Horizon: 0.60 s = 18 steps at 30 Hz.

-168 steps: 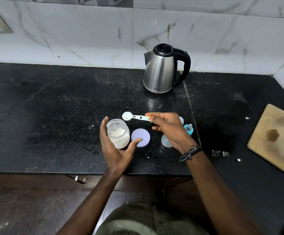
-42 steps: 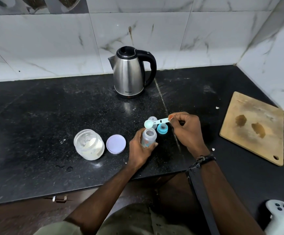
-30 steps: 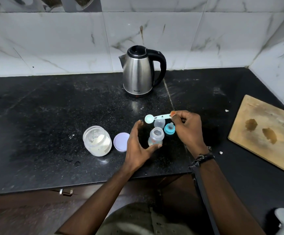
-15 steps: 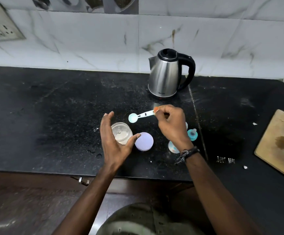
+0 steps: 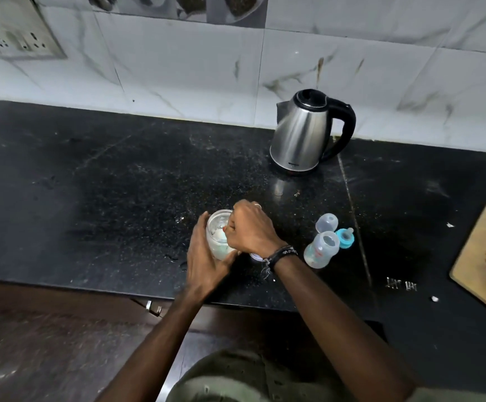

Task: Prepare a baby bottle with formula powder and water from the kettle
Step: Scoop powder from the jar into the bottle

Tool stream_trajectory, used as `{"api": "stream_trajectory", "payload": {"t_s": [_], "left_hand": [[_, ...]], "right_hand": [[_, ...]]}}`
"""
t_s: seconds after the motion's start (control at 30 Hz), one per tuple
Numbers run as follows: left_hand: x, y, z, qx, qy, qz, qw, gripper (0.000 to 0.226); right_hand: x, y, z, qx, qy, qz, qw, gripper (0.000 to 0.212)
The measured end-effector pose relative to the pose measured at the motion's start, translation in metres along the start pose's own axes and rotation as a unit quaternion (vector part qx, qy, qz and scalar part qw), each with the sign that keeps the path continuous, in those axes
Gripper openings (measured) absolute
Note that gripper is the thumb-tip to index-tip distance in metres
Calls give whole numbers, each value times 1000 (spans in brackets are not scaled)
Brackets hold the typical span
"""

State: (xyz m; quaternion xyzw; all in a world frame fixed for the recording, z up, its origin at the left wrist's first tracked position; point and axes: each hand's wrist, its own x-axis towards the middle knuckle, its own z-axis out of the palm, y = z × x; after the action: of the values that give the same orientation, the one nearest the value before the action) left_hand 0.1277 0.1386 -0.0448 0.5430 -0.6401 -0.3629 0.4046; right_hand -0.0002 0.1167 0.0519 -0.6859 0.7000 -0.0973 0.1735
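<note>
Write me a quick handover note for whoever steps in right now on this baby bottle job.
Left hand: holds the formula jar on the black counter.
Right hand: fingers curled at the jar's mouth; the scoop is hidden from view.
Baby bottle: open, upright, right of the jar, untouched. Its clear cap and blue teat lie just behind it.
Kettle: at the back by the wall, lid shut.
Jar lid: mostly hidden under the right wrist.
Done: jar and bottle opened.
Left: move powder to the bottle, pour water from the kettle, fit teat and cap.
</note>
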Motion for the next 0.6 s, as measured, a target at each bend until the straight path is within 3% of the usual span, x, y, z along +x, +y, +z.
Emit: {"api": "stream_trajectory", "payload": {"t_s": [0.13,0.37,0.6], "left_hand": [[1,-1,-2,8,-8,6,1000,112],[1,-3,-2,11,-18,18,1000,112],[3,14,-4,-5,18,85,996,101]], "right_hand": [[6,-3,1,-14,0,34,999,3],[10,5,7,14,60,40,997,7],[5,19,2,137,164,23,977,38]]}}
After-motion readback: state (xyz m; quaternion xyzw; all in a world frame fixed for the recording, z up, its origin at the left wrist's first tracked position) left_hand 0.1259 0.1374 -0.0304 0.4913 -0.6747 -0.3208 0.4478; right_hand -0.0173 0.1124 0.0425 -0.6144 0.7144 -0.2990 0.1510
